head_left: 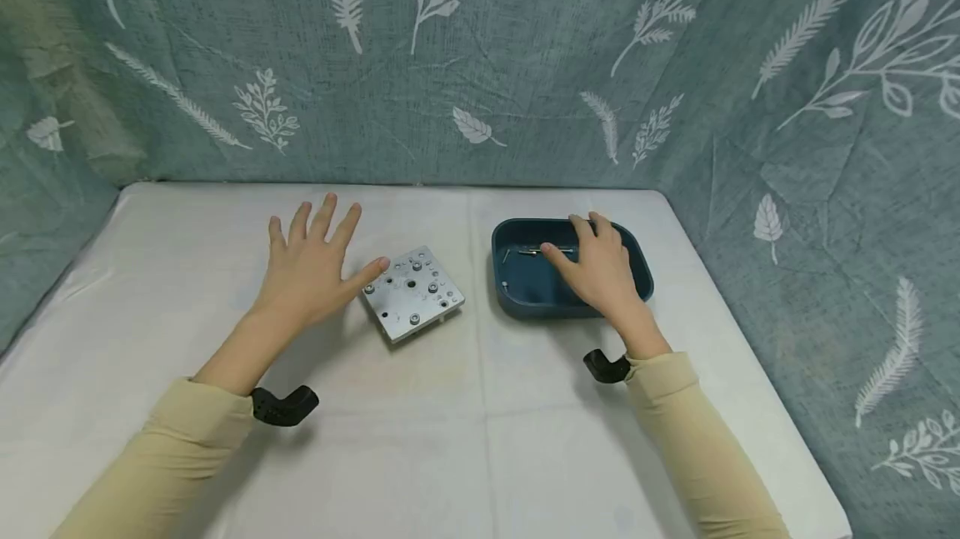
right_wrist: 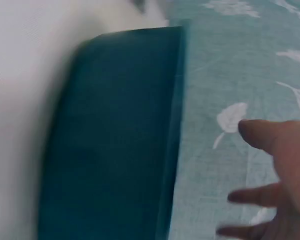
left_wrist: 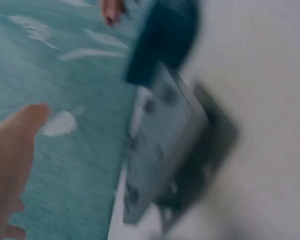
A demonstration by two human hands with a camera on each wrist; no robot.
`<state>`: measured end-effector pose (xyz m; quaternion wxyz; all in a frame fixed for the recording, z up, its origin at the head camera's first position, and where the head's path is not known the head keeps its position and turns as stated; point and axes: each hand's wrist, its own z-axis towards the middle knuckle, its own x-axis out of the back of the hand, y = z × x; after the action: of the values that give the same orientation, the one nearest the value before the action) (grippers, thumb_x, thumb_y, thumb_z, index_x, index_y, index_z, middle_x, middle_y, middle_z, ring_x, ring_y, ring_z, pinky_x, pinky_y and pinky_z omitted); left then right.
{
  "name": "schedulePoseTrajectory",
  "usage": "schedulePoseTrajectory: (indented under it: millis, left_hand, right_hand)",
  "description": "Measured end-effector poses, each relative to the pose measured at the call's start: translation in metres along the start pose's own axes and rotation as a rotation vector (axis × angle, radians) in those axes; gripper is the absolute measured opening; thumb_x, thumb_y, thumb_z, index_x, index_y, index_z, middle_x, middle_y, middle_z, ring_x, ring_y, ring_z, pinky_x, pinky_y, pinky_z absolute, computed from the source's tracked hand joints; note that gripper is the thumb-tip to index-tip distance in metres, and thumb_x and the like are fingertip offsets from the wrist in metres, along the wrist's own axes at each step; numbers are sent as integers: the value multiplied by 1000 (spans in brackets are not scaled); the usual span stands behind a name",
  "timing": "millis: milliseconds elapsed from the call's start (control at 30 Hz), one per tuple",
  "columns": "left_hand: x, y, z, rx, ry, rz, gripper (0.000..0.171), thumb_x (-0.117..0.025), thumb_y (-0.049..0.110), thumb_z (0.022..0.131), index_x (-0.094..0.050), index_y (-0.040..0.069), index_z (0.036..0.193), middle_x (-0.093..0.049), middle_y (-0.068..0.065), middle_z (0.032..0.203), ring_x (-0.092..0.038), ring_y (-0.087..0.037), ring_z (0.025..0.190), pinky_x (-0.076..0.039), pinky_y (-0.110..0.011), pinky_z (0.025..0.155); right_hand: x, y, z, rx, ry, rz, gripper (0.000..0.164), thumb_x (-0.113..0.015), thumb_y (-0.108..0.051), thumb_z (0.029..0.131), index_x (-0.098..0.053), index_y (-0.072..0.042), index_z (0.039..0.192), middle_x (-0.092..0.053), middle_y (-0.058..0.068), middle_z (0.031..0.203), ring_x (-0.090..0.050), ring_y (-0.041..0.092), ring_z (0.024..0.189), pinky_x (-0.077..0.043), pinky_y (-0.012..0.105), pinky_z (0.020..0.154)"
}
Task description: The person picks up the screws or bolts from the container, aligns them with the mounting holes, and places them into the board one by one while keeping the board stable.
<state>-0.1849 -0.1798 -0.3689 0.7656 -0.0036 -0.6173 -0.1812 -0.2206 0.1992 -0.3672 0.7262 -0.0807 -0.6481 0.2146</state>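
A square silver metal plate (head_left: 408,293) with several holes and screws lies tilted on the white cloth, raised on short legs. My left hand (head_left: 303,276) is spread with straight fingers just left of it, the thumb overlapping the plate's corner in the head view. To the right stands a dark blue tray (head_left: 525,306) with rounded corners. My right hand (head_left: 603,268) hovers over the tray's right part, fingers loosely extended and holding nothing. Inside the tray lie thin metal pieces (head_left: 531,252) and a small screw (head_left: 505,284). The left wrist view shows the plate (left_wrist: 160,145) blurred.
White cloth (head_left: 420,456) covers the table. A green-grey curtain (head_left: 420,122) with leaf prints hangs behind and along the right side. Each wrist bears a black camera mount, one at the left (head_left: 285,407) and one at the right (head_left: 606,367).
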Motion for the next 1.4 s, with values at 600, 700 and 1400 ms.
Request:
schedulePoseTrajectory:
  millis: [600,700,1400]
  left_hand:
    - [-57,22,-43,108,-46,-451,134,-78,73,62,-15,2,156,-14,-29,157,-16,-49,141,-23,-67,106]
    - [-59,22,-45,122,-42,-466,134,-81,69,62,-13,3,156,-12,-31,157,-15,-51,140,-24,-69,104]
    - [-71,30,-51,127,-43,-516,129,-89,51,65,-12,1,156,-6,-32,157,-12,-52,140,-22,-71,104]
  right_hand:
    - [-5,9,56,-155,-484,829,39,-73,-13,90,-63,3,125,-66,12,119,-62,28,108,-50,43,94]
    - [-10,5,64,-120,-587,815,40,-73,-9,90,-62,6,125,-66,14,120,-63,28,107,-50,44,93]
    - [-56,7,54,-182,-669,778,33,-74,13,80,-70,7,112,-72,14,105,-69,22,95,-56,35,82]
